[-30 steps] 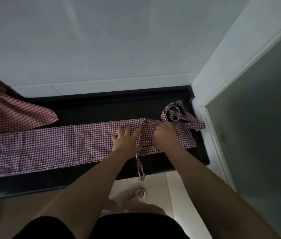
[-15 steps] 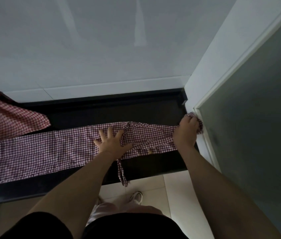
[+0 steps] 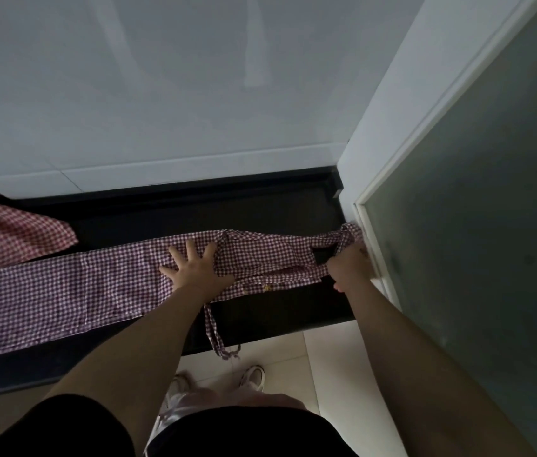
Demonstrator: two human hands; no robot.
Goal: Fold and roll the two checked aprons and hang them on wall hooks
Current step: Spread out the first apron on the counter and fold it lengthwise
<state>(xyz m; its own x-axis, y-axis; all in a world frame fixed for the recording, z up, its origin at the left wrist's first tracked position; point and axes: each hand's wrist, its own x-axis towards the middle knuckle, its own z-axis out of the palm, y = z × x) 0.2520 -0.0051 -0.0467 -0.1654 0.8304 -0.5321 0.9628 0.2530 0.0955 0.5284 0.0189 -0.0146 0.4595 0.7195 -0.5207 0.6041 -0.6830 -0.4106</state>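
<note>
Folded checked apron (image 3: 62, 291): long strip on the black counter (image 3: 260, 206), long axis 9-to-3 o'clock, neck loop (image 3: 333, 245) pointing to 3. Left hand (image 3: 194, 270): spread flat, pressing mid-strip. Right hand (image 3: 348, 263): nearer the loop, gripping it at strip's 3 o'clock end. Second apron (image 3: 6, 235): 9 o'clock, heaped.

A home interior is suggested by a glossy tiled wall (image 3: 194, 94), a black stone counter (image 3: 277, 206), pale floor tiles (image 3: 326, 351) and a frosted glass door (image 3: 491, 225).
</note>
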